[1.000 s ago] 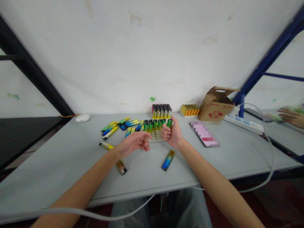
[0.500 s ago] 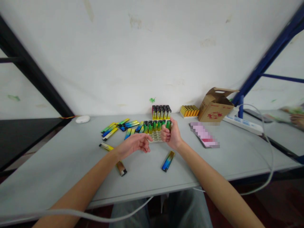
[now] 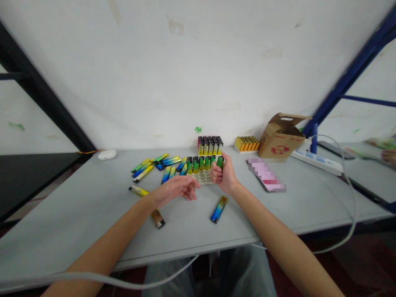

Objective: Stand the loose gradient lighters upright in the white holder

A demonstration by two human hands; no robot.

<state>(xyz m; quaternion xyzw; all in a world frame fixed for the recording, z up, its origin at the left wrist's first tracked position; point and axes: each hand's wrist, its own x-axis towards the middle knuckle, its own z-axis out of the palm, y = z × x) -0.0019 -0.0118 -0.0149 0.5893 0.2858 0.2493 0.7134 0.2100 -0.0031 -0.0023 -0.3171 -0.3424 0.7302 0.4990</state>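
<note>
My right hand is closed around a green lighter, held upright at the right end of a row of green-and-yellow lighters standing in a pale slotted tray. My left hand hovers just left of the tray with its fingers loosely apart and nothing in it. A blue-and-yellow lighter lies on the grey table below my right hand. A brown lighter lies beside my left forearm.
Several loose lighters lie scattered left of the tray. Behind stand a full tray of dark-capped lighters, orange lighters, an open cardboard box, a power strip and a white cable. Another person's hand shows at far right.
My left hand has drifted slightly lower and nearer. My right hand stays by the tray with the green lighter. The other person's hand at far right has drawn back.
</note>
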